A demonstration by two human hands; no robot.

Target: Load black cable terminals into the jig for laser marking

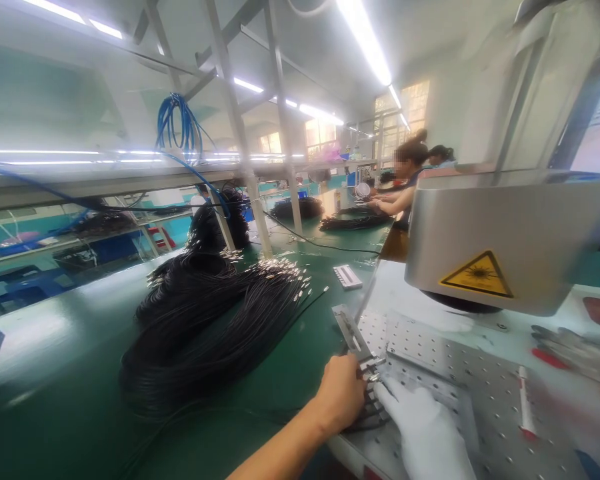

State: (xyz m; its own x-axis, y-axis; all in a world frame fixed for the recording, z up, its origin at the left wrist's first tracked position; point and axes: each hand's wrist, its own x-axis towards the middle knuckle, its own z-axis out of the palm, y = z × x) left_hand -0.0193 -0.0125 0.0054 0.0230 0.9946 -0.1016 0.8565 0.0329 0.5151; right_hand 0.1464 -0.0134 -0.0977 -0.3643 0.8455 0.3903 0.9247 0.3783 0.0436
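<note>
My bare left hand (341, 392) is closed at a slotted metal fixture (353, 332). Its fingertips are mostly hidden behind the hand, at the silvery cable ends (373, 370). Close by on the right, my right hand (423, 420) wears a white glove. Its fingers come together at the same row of ends, and what they pinch is too blurred to make out. Black cables (373, 419) run out between and below both hands. Under the fixture's right side lies a perforated metal plate (445, 353).
A large bundle of black cables (195, 333) lies on the green table (55, 400). Above the plate hangs a metal machine head (510, 240) with a yellow warning triangle. A white marker-like stick (525, 400) and gloves (575, 353) lie rightward. Another person (405, 180) sits farther back.
</note>
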